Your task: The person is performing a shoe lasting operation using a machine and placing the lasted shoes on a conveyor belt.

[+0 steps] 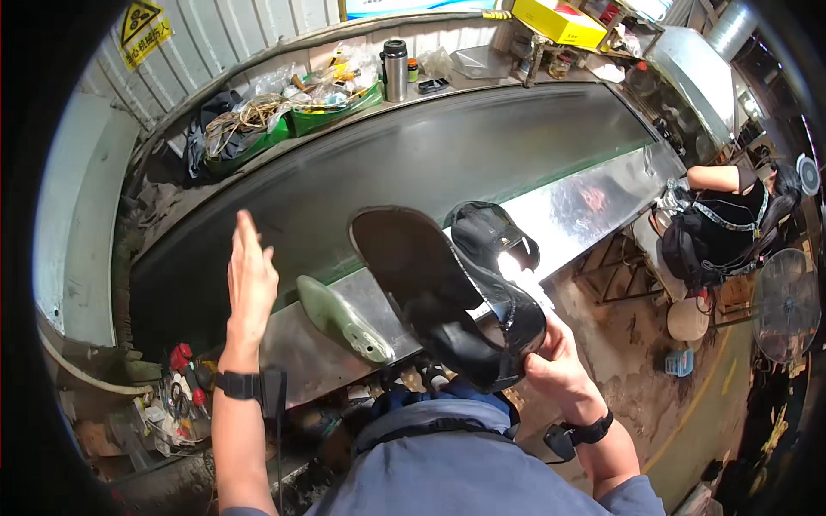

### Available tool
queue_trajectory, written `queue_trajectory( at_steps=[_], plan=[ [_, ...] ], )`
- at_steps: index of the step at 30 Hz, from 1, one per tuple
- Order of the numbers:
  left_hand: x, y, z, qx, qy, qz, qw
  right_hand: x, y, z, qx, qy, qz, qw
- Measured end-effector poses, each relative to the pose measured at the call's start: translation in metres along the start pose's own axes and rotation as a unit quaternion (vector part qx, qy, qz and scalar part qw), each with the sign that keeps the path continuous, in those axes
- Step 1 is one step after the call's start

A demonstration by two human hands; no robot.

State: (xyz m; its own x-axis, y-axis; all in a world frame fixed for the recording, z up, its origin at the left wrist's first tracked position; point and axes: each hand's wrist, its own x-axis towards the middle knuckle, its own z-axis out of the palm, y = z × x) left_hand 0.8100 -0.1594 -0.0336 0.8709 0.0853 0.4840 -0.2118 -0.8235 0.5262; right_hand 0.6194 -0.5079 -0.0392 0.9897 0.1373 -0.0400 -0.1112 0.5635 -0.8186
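Right grip (557,365) pinches glossy black curved shoe piece (430,297) by its near end, likely keeping the rest accessible; left grip (251,284) empty, fingers straight.

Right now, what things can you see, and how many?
Shoe: one, black, in right hand
Rounded piece: one, black, beyond the shoe
Foot mould: one, green, metal ledge
Belt: one, dark, middle
Trays: maybe two, green, back left
Flask: one, silver, back shelf
Box: one, yellow, top right
Sign: one, yellow, upper left wall
Fan: one, grey, far right
Tub: one, blue, right floor
Small clutter: uncountable, mixed colours, around edges
Other person: one, dark clothes, right
Wristbands: two, black, one each wrist
Left hand: one, bare, above the belt
Right hand: one, bare, on the shoe
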Motion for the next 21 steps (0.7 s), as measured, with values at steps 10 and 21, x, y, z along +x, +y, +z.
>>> queue_trajectory(
  at_steps=[10, 21],
  plan=[
    [-0.071, 0.044, 0.072, -0.579, -0.361, -0.416, 0.601, 0.001, 0.019, -0.021, -0.213, 0.026, -0.085, 0.973],
    [-0.059, 0.0, 0.199, -0.391, -0.369, -0.381, 0.752, -0.004, 0.161, -0.058, -0.736, -0.053, -0.19, 0.648]
  ],
)
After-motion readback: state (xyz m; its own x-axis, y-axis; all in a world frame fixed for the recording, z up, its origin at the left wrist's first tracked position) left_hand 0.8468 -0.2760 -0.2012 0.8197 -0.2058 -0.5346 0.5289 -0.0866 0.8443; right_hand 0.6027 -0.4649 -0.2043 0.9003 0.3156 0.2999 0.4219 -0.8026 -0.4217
